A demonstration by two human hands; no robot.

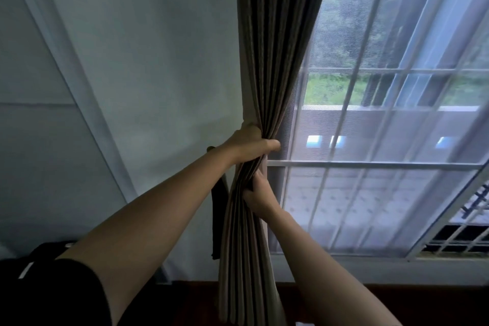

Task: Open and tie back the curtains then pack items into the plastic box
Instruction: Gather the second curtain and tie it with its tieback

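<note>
A brown pleated curtain (272, 42) hangs gathered into a narrow bunch at the left edge of the window. My left hand (251, 144) wraps around the bunch from the left at mid height, thumb across the front. Just below it, my right hand (260, 194) grips the folds from the right. A dark tie-back strap (219, 216) dangles down the wall behind the curtain, to the left of the bunch, from a hook near my left wrist. No plastic box is in view.
The window (383, 164) with white bars and a fine screen fills the right side. A pale wall (148, 66) lies left of the curtain. Dark objects (45, 254) sit at the lower left. Dark wooden floor (397, 302) runs along the bottom.
</note>
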